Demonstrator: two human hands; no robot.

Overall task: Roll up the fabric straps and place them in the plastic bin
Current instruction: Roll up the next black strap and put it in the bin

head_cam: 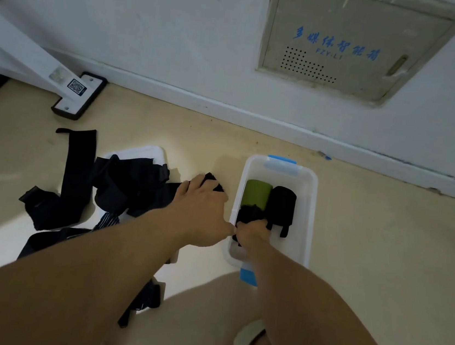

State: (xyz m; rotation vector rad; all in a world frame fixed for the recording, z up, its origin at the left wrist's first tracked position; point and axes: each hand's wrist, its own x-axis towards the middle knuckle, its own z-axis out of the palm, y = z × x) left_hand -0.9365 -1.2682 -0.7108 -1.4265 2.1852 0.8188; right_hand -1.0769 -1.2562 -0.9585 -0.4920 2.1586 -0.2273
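A clear plastic bin [306,210] with blue latches stands on the floor at centre right. Inside lie a green roll [256,194] and a black roll [281,206] side by side. My right hand [252,232] reaches into the bin's near end, fingers closed on another black rolled strap [250,213]. My left hand [201,209] hovers just left of the bin, fingers resting on the end of a dark strap [213,183]. A heap of loose dark straps [127,186] spreads over the floor to the left.
A white bin lid [143,152] lies under the strap heap. A white frame leg with a black foot plate [79,96] stands at the back left. The wall, baseboard and a metal panel [351,41] are right behind. My knee and shoe show at the bottom.
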